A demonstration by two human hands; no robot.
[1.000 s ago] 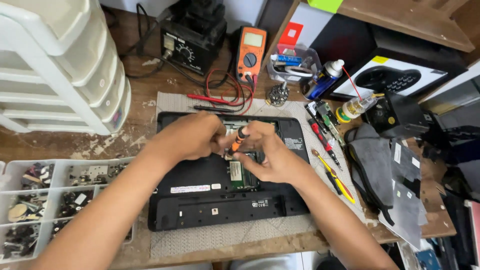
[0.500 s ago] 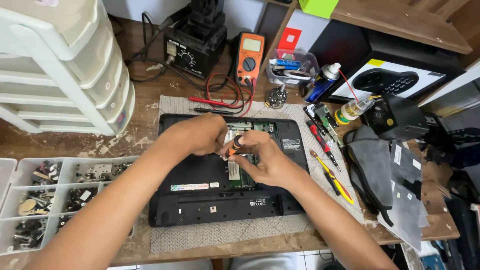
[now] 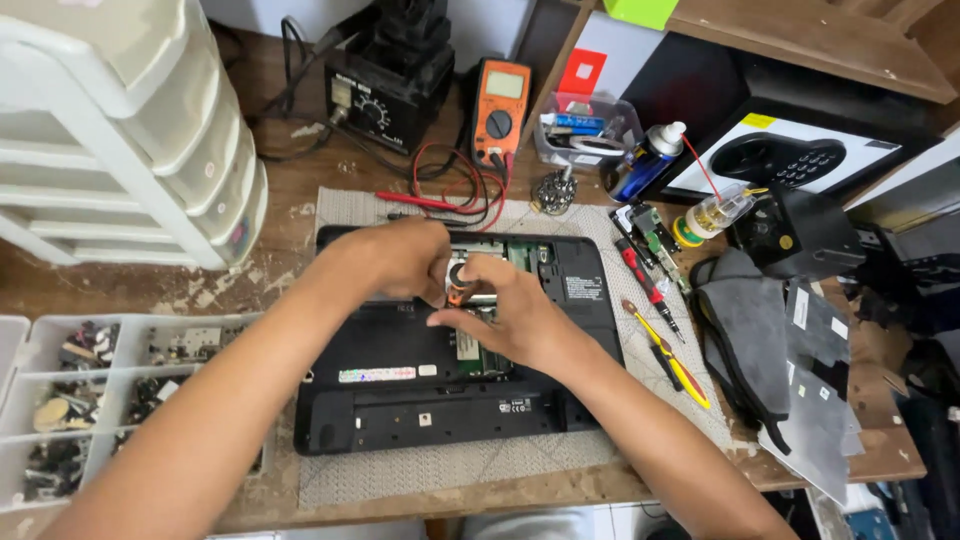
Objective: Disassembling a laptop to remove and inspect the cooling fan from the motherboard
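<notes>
We see 1 black laptop (image 3: 440, 390) lying bottom-up on the counter (image 3: 320, 190), its hatch open. Our left hand (image 3: 400, 262) and right hand (image 3: 510, 310) close together on 1 small orange tool (image 3: 458, 293) over the opening. The tool looks light and stiff; the boards inside look fragile, so we'd grip the laptop's edges. 2 screwdrivers (image 3: 660, 330) lie beside it.

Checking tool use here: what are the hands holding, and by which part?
Both hands pinch a small orange-tipped tool near its upper end, over the open laptop.
</notes>
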